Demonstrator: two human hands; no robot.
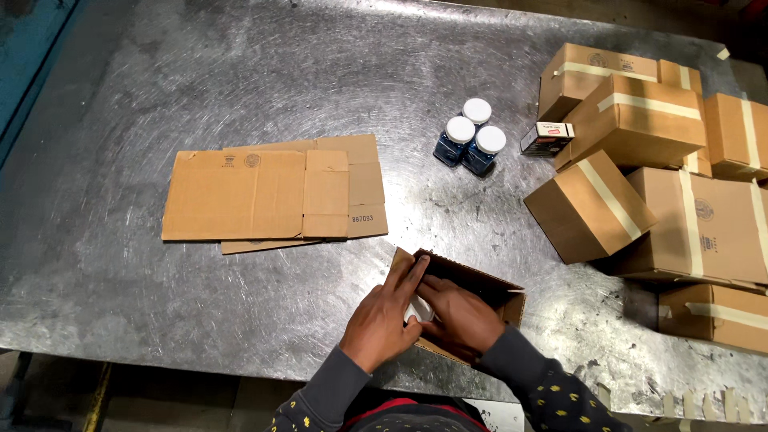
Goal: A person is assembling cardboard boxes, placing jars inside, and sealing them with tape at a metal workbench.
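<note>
An open cardboard box (488, 288) sits at the near edge of the metal table (240, 80). My left hand (384, 316) rests on the box's left flap, fingers stretched along it. My right hand (460, 316) reaches inside the box, next to a white-lidded item (418, 310) that shows between my hands. Whether either hand grips that item is hidden. Three dark blue jars with white lids (472, 138) stand together farther back on the table.
Flattened cardboard boxes (272, 194) lie to the left of centre. A pile of several taped cardboard boxes (672, 176) fills the right side. A small dark carton (546, 138) lies beside the jars. Tape strips (696, 402) hang off the near right edge.
</note>
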